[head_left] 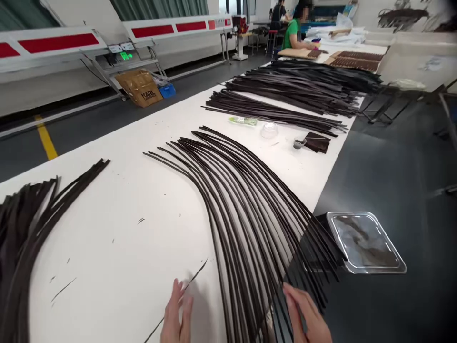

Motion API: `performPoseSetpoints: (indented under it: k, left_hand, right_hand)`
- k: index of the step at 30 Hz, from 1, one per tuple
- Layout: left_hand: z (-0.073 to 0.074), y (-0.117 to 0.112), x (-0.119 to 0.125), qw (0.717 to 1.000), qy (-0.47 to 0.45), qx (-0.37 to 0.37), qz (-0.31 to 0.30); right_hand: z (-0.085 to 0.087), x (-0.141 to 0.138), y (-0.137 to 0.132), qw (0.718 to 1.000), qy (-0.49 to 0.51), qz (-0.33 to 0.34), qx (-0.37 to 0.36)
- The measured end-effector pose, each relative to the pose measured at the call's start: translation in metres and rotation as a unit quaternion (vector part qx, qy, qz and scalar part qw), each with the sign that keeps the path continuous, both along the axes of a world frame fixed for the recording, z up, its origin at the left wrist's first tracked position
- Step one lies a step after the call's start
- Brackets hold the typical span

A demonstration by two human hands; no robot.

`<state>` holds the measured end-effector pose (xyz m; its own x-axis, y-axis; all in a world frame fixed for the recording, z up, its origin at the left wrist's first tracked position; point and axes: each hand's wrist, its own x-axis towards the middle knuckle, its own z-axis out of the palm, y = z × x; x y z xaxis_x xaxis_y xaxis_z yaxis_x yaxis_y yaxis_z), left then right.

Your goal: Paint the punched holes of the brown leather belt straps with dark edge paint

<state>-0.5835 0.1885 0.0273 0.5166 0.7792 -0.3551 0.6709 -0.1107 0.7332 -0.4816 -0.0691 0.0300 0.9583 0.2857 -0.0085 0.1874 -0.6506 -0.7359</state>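
Note:
A fan of long, thin dark strips (246, 205) curves across the white table (117, 228) from the middle to the near edge. My left hand (176, 317) lies flat and open at the bottom, its fingertips touching a single thin strip (194, 276) that lies apart from the fan. My right hand (307, 317) rests with stretched fingers on the near ends of the fanned strips, pressing them down. Only part of each hand shows.
Another bundle of dark strips (24, 228) lies at the left edge. Further piles (303, 85) cover the far table, near a green tube (243, 121), a clear lid (269, 129) and a small cup (299, 143). A clear plastic tray (366, 243) sits on the dark surface at right. A person in green works at the far end.

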Motion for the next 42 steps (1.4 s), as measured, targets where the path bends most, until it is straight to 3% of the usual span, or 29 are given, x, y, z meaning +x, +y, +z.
performPoseSetpoints:
  k: [4, 7, 11, 15, 17, 21, 30, 42]
  left_hand:
    - [0.003, -0.013, 0.063, 1.000, 0.015, -0.015, 0.008]
    - [0.009, -0.020, 0.078, 0.999, 0.025, -0.019, 0.031]
    - [0.014, -0.034, 0.065, 0.997, 0.052, -0.031, 0.055]
    - [0.016, -0.048, 0.047, 0.995, 0.081, -0.043, 0.050]
    - [0.017, -0.052, 0.043, 0.994, 0.086, -0.048, 0.041]
    - [0.014, -0.056, 0.042, 0.996, 0.071, -0.046, 0.019]
    - [0.006, -0.045, 0.035, 0.995, 0.017, -0.098, -0.005]
    - [-0.002, -0.033, 0.030, 0.993, -0.024, -0.093, -0.063]
  right_hand:
    - [-0.005, 0.055, -0.021, 0.998, 0.047, 0.021, 0.023]
    - [-0.009, 0.068, -0.026, 0.996, 0.071, 0.048, 0.018]
    - [-0.004, 0.055, -0.026, 0.993, 0.102, 0.044, 0.034]
    - [0.007, 0.038, -0.033, 0.990, 0.138, -0.005, 0.011]
    - [0.008, 0.037, -0.037, 0.990, 0.138, 0.008, 0.006]
    - [0.001, 0.053, -0.031, 0.991, 0.124, 0.045, -0.012]
    - [-0.021, 0.110, 0.031, 0.995, -0.005, 0.081, -0.064]
    - [-0.023, 0.111, 0.027, 0.990, 0.002, 0.059, -0.127]
